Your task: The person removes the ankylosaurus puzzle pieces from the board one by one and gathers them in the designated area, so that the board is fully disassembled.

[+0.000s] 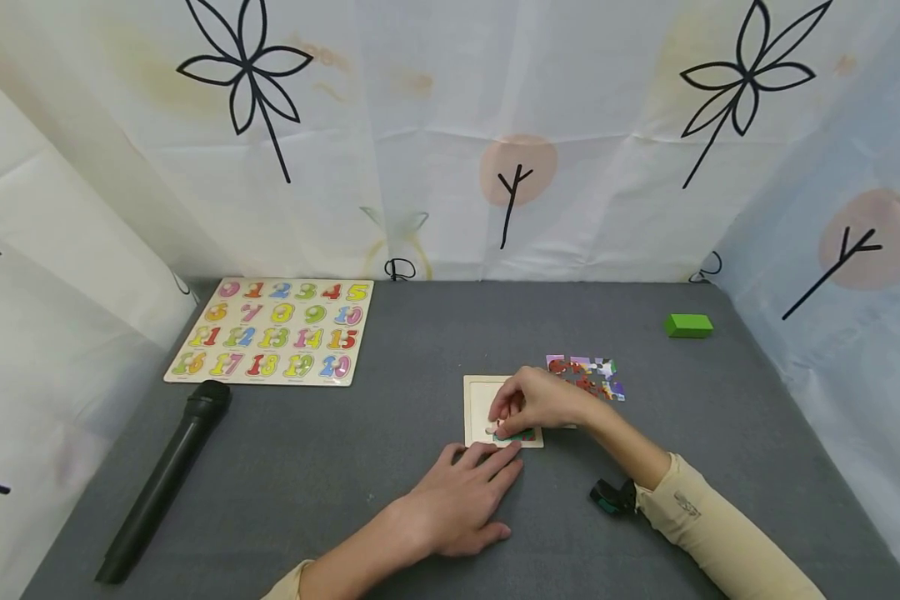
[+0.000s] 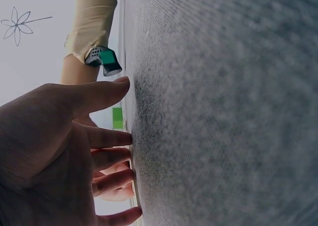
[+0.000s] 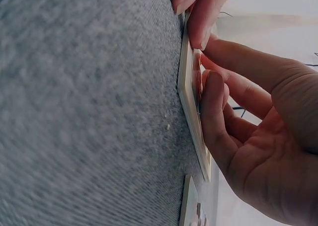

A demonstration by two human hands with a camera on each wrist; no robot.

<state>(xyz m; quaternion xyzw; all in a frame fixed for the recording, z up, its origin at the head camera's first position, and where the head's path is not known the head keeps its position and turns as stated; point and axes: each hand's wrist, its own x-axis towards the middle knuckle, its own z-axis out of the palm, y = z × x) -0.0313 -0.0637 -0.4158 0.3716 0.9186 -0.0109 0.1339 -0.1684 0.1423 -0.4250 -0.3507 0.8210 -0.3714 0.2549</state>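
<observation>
A small square wooden puzzle tray (image 1: 473, 404) lies flat near the middle of the table, with colourful joined pieces (image 1: 523, 436) along its near edge. My right hand (image 1: 542, 398) is over the tray and pinches a small puzzle piece low against it; the fingers mostly cover that piece. In the right wrist view the thumb (image 3: 213, 94) and fingers bend down to the tray (image 3: 191, 107). My left hand (image 1: 461, 500) lies palm down with fingers spread, its fingertips (image 2: 126, 138) touching the tray's near edge. Several loose jigsaw pieces (image 1: 585, 379) lie just right of the tray, partly behind the right hand.
A wooden number board (image 1: 270, 337) lies at the back left, with a black microphone (image 1: 167, 479) in front of it. At the back right sits a green block (image 1: 688, 326). A dark wrist device (image 1: 615, 497) is on the right wrist. Printed white cloth encloses the table's back and sides.
</observation>
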